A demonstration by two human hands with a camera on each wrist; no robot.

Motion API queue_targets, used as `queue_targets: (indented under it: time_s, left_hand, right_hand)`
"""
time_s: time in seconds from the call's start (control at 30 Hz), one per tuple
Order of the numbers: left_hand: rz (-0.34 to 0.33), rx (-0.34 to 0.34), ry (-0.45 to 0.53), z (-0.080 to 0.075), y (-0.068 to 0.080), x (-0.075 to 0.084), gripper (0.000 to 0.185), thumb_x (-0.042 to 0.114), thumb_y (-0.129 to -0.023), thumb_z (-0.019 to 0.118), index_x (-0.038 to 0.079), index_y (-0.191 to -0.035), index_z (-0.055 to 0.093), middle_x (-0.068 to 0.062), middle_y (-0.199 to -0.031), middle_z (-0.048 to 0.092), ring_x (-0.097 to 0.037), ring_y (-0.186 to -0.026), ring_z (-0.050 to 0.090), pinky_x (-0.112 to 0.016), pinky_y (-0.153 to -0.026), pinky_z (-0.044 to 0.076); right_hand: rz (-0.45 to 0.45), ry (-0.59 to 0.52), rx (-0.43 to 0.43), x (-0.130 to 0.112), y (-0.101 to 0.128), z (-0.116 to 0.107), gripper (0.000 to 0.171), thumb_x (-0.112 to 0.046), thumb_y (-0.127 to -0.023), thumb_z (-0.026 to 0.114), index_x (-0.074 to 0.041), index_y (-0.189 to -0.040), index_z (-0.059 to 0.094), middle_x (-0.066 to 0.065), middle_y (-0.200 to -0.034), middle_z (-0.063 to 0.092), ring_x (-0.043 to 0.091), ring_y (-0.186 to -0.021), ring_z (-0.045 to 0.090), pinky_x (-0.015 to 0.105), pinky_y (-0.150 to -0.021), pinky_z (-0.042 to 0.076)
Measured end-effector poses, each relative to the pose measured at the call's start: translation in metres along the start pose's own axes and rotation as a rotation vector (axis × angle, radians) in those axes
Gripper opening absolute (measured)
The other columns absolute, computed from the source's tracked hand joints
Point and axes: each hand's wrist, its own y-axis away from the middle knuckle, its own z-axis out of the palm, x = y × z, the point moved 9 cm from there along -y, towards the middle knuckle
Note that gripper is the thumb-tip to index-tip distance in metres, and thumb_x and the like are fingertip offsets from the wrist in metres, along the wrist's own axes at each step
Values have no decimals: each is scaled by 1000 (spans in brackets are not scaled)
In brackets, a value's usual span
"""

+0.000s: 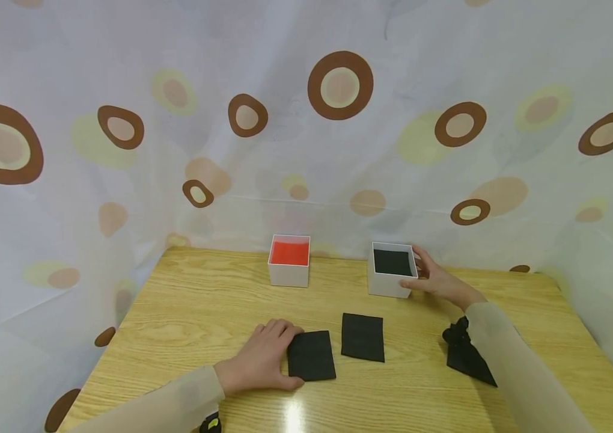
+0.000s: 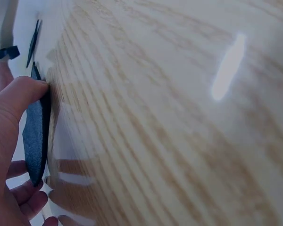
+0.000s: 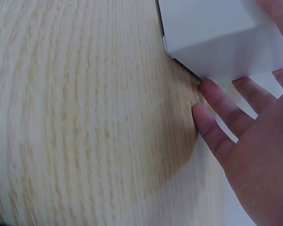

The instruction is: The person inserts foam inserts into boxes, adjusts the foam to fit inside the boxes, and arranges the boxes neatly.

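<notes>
1. Fingers of the left hand lie nearly flat on the bench, thumb and fingertips curled just enough to pinch the near-left black square by its left edge; the left wrist view shows that edge lifted slightly off the wood, which suits a thin sheet that cannot be grasped from above.
2. Right hand reaches to the far side and cups the white box with the black lining, straight fingers laid against its right wall and thumb along the front, apparently to steady the light box in place.
3. A second black square lies flat just beside the first, apart from it.
4. A crumpled black piece sits near the right forearm, partly hidden by the sleeve.
5. White box with the red lining stands well to the left of the other box, untouched, both open side up toward the back of the bench.
</notes>
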Motion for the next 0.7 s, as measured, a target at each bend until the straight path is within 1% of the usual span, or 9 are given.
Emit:
queue_targets:
  time_s: [0.1,0.23,0.37,0.53,0.7]
  left_hand:
    - [7,-9,-14,-1,0,1,84,62,-81,78,15,-147,52,0,-131,55,-19,-120,51,-45,-97,45]
    - [2,-31,-31,0,-1,0,87,64,-83,76,13,-148,51,-1,-133,57,-19,-122,52,-44,-98,46]
    - [-2,-31,-14,-3,-3,-2,86,64,-83,76,10,-147,53,-2,-135,59,-20,-124,54,-44,-99,47]
    - [39,10,-17,-17,-10,4,83,61,-84,75,9,-146,54,-3,-134,60,-20,-122,55,-44,-101,49]
    - [99,50,-65,-40,-30,16,82,58,-86,76,7,-146,54,-5,-136,61,-22,-124,57,-43,-102,52]
  right_hand:
    - [-4,-12,-3,0,0,0,111,-26,-97,75,-22,-167,-12,29,-171,-2,59,-153,6,77,-116,15]
    - [-11,-16,-4,0,0,0,111,-25,-97,75,-22,-167,-11,28,-171,-1,58,-153,7,77,-116,15]
    - [-25,-40,-10,0,1,0,109,-23,-98,74,-21,-167,-10,28,-171,2,58,-153,9,76,-117,16]
    - [-22,-44,-15,1,0,1,109,-23,-98,74,-23,-167,-10,28,-171,2,57,-153,9,76,-116,16]
    - [-32,-60,-19,1,-2,1,107,-22,-98,74,-24,-167,-8,27,-171,5,57,-152,12,77,-116,16]
